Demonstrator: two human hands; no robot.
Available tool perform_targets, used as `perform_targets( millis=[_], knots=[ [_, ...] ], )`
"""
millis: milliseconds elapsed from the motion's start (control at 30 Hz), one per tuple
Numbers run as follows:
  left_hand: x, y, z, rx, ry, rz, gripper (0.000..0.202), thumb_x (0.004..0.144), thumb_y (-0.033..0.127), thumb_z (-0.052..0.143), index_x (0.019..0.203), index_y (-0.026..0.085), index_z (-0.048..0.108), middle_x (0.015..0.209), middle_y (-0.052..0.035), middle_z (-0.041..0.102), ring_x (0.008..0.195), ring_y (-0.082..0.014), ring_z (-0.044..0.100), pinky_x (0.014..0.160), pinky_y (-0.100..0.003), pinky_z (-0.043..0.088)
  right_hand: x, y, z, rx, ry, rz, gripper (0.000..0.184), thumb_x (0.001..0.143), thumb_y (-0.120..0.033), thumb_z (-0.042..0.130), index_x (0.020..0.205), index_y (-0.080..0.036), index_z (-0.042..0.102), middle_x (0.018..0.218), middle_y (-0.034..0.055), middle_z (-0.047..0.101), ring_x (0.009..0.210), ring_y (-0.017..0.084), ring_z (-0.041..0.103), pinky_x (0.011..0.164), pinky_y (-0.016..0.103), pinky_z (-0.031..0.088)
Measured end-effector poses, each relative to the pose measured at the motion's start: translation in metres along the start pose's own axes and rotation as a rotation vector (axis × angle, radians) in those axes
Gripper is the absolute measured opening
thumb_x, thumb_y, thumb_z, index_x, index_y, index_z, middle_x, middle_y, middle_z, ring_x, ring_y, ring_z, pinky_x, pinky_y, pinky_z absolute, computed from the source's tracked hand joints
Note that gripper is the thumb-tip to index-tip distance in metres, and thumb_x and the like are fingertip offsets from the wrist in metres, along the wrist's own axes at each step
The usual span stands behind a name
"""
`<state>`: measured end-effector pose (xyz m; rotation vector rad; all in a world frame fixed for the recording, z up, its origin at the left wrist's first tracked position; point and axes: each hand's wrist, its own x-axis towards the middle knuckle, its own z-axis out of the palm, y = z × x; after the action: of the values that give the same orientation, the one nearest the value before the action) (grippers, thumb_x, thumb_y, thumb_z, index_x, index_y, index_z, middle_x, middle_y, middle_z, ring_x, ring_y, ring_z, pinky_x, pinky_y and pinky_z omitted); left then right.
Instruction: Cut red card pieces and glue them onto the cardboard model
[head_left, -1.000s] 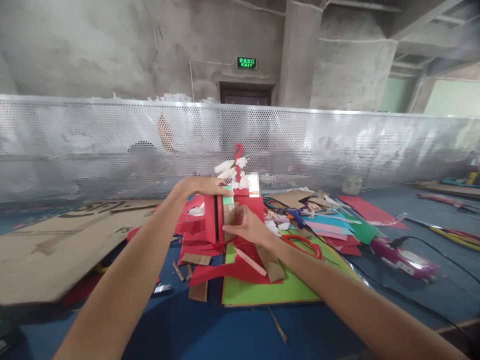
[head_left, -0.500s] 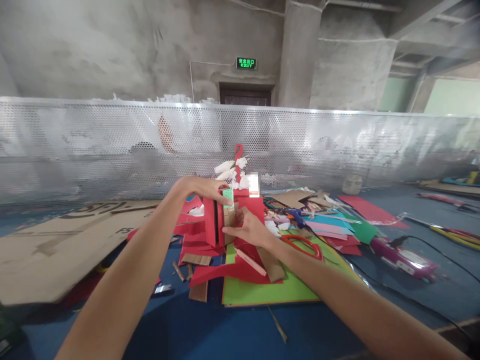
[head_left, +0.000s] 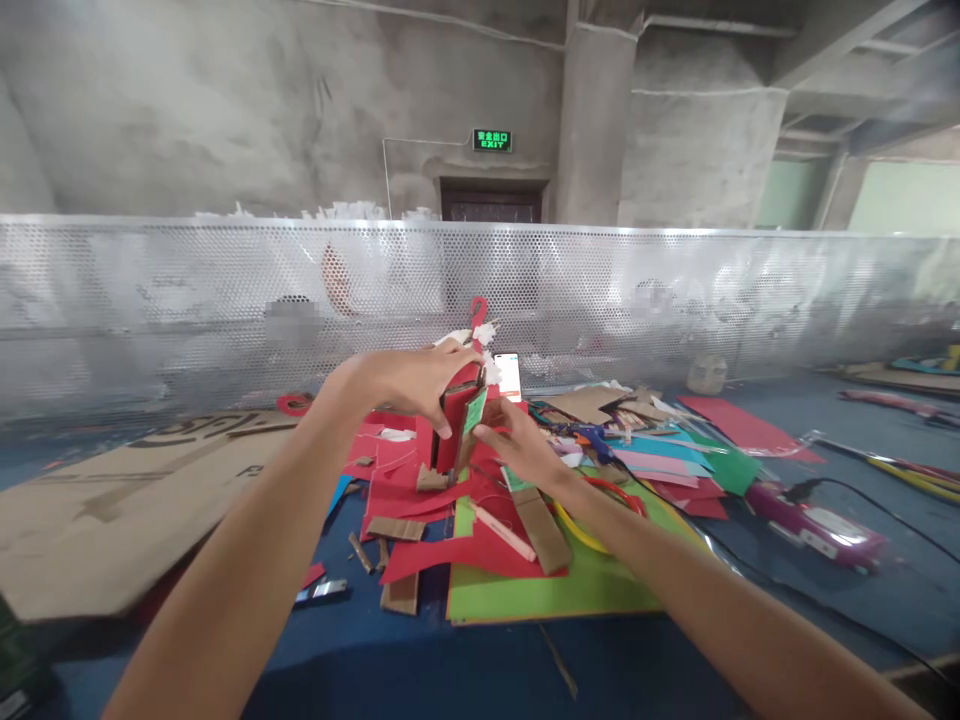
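Red boxy form (head_left: 451, 454) gripped in left hand (head_left: 416, 382), fingers curved; right hand (head_left: 525, 446) pinches green-faced cardboard strip (head_left: 474, 410).

A green-lit exit sign (head_left: 492, 140) is fixed to the bare concrete wall (head_left: 225, 110) above a dark doorway (head_left: 491, 206). A perforated metal screen (head_left: 615, 290) runs behind the blue table (head_left: 420, 675), with a clear jar (head_left: 706, 374) standing near it. At the right lies a purple device (head_left: 821, 528).

The box (head_left: 458, 408) is red, the strip (head_left: 472, 413) green and brown, the sheet (head_left: 555, 598) lime, the tabletop (head_left: 405, 670) blue.
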<state>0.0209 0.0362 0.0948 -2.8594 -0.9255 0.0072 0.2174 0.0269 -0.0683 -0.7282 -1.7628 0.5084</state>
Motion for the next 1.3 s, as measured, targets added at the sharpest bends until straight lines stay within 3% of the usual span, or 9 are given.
perform_targets(
  millis=[433,600,767,1033,1300],
  knots=[
    [0.000,0.020,-0.001,-0.020,0.020,-0.117,0.115,0.058,0.054,0.079,0.157,0.038,0.022,0.165,-0.0075,0.025,0.144,-0.0439,0.031,0.108,-0.049,0.039,0.002,-0.003,-0.009,-0.056,0.039,0.019,0.028,0.087,-0.043,0.072,0.097,-0.022,0.057,0.097,0.0053,0.069,0.092,0.021,0.067,0.080,0.034,0.055],
    [0.005,0.010,0.001,-0.058,0.001,-0.112,0.122,0.057,0.060,0.080,0.160,0.034,0.018,0.169,-0.0086,0.015,0.145,-0.0444,0.029,0.112,-0.051,0.037,0.004,-0.001,-0.011,-0.102,0.030,0.023,0.029,0.088,-0.045,0.071,0.097,-0.022,0.056,0.098,0.0058,0.068,0.095,0.022,0.065,0.082,0.034,0.053],
    [0.006,-0.008,0.004,-0.128,-0.044,-0.067,0.117,0.065,0.070,0.073,0.161,0.032,0.018,0.167,-0.0094,0.025,0.146,-0.0394,0.032,0.116,-0.049,0.033,0.002,0.000,-0.013,-0.155,-0.014,0.049,0.032,0.090,-0.049,0.067,0.098,-0.022,0.052,0.098,0.0050,0.065,0.092,0.021,0.064,0.081,0.035,0.051],
    [0.006,-0.030,0.014,-0.241,-0.149,-0.128,0.104,0.073,0.078,0.061,0.160,0.030,0.028,0.166,-0.0069,0.031,0.146,-0.0358,0.036,0.116,-0.044,0.035,0.001,0.006,-0.006,-0.147,-0.026,0.092,0.032,0.087,-0.047,0.070,0.096,-0.021,0.052,0.095,0.0029,0.064,0.087,0.019,0.064,0.081,0.035,0.050],
    [0.011,-0.034,0.019,-0.254,-0.197,-0.140,0.096,0.081,0.078,0.051,0.160,0.030,0.025,0.170,-0.0069,0.021,0.150,-0.0337,0.031,0.119,-0.045,0.030,-0.001,0.005,-0.002,-0.165,-0.041,0.098,0.031,0.088,-0.047,0.069,0.098,-0.023,0.052,0.101,0.0042,0.066,0.093,0.022,0.066,0.086,0.038,0.051]
  ],
)
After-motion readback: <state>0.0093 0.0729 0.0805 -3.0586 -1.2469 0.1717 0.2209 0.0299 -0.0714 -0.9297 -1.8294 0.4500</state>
